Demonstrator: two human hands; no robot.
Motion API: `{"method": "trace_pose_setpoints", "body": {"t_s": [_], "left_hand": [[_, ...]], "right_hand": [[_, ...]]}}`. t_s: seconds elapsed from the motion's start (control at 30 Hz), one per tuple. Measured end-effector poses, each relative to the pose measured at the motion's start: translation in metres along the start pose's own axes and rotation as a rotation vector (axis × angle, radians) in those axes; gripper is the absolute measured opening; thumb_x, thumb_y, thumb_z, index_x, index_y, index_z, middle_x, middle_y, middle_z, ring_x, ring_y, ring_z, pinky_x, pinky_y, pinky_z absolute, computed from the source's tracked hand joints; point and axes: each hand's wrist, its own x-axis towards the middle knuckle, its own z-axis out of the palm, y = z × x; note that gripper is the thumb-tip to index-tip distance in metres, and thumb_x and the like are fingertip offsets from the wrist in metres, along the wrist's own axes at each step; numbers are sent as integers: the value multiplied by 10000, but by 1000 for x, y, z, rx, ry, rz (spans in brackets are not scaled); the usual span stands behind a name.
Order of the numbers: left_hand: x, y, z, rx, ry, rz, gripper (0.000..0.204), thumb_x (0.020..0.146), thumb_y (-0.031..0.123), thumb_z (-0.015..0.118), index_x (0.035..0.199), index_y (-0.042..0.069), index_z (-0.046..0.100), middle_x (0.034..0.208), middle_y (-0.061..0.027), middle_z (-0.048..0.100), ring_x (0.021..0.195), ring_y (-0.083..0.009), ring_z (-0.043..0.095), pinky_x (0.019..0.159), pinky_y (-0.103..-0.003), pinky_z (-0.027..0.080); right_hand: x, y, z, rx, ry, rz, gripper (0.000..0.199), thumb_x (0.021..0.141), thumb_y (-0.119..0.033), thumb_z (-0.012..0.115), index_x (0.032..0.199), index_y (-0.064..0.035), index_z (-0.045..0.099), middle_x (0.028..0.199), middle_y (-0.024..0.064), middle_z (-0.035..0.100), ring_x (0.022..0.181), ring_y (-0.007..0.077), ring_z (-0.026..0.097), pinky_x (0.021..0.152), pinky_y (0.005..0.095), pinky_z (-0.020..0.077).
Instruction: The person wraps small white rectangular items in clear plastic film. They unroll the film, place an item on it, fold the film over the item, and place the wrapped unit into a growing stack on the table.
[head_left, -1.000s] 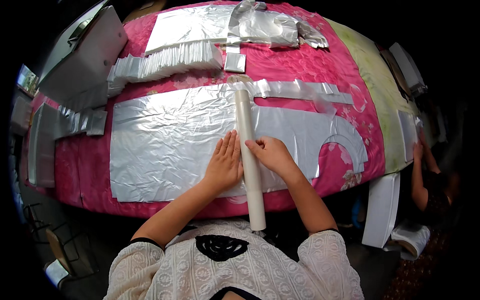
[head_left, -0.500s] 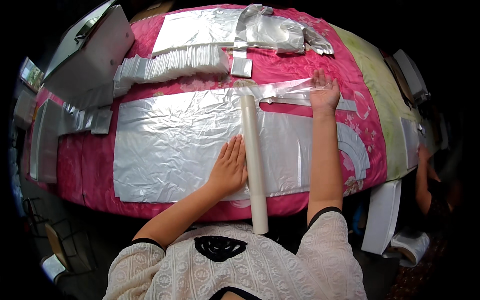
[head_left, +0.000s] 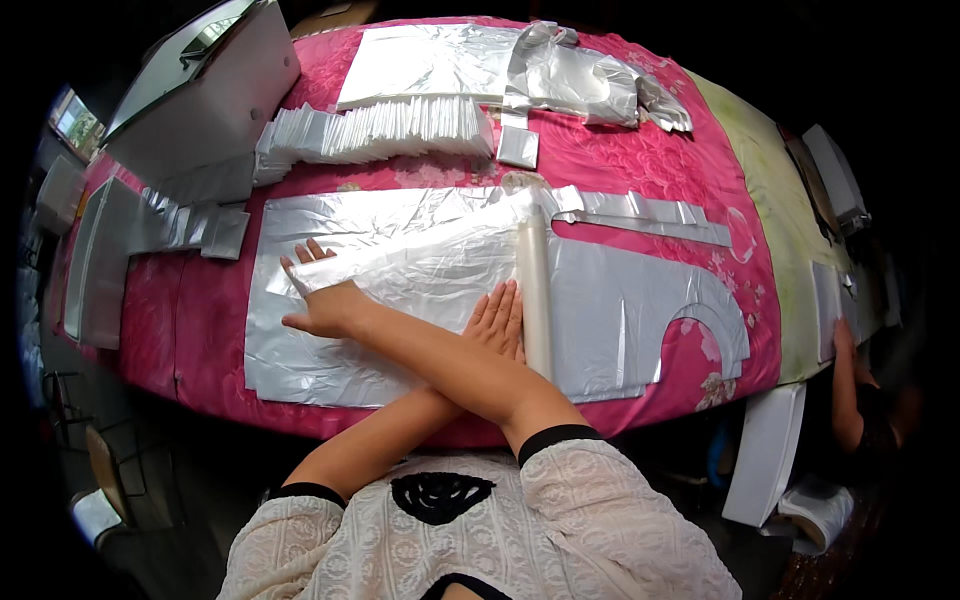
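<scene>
A stack of silvery plastic vest-style bags (head_left: pixel 600 300) lies flat on the bed, its cut-out handles to the right. Across it rests a long pale tube (head_left: pixel 537 300), its near end hidden by my right arm. My left hand (head_left: pixel 495 318) lies flat against the tube's left side, fingers stretched out and holding nothing. Crossed over my left arm, my right hand (head_left: pixel 325 295) is over the left part of the stack, fingers spread. A strip of the folded-back film (head_left: pixel 430 255) runs across its knuckles; I see no closed grip.
Behind is a row of folded white packets (head_left: pixel 380 130), with another silvery bag pile (head_left: pixel 430 62) beyond. A white box (head_left: pixel 215 95) and a clear bin (head_left: pixel 105 270) stand at left. Another person's arm (head_left: pixel 848 385) reaches in at far right.
My right hand has swept from the right handles to the left, bringing the top film over the tube. My left hand stays beside the tube. The view has shifted slightly.
</scene>
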Motion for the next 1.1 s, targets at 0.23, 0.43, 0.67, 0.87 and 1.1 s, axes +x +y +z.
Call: {"method": "trace_pose_setpoints", "body": {"t_s": [0.23,0.43,0.67,0.87,1.1], "left_hand": [[-33,-27,-35,-53,84,-51,726,823,283,503,1369,-86,197,1466,-264,94,1353,-424,117,1077,-525,129],[-66,-89,-86,155,26,-280,777,793,380,587,1333,-91,287,1410,-268,239,1322,-405,204,1083,-501,144],[-63,-96,-101,-1,34,-255,840,749,412,640,1343,-69,291,1445,-292,125,1239,-413,361,1027,-448,300],[-79,-107,-103,-72,53,-245,803,730,342,680,1336,-42,318,1471,-267,32,1207,-394,418,970,-421,377],[-85,-102,-104,38,89,-217,721,758,340,653,1292,-58,378,1437,-246,197,1236,-376,374,993,-407,351]], "right_hand": [[-14,20,-47,-31,-82,-47,939,767,-699,450,1440,-106,171,1476,232,107,1377,386,21,1109,445,83],[-42,43,-88,396,-62,105,1032,738,-825,229,1449,-89,97,1477,243,89,1374,396,4,1110,413,67],[-68,92,-105,72,188,362,1089,699,-856,218,1446,-111,-54,1490,220,-41,1370,392,-91,1074,535,-28],[-151,153,-190,-311,422,527,1077,723,-806,350,1444,-128,-74,1494,212,-32,1377,370,-95,1073,530,-51],[-181,129,-193,-573,508,392,713,774,-507,624,1253,-1,476,1354,206,370,1297,376,233,1054,489,182]]}}
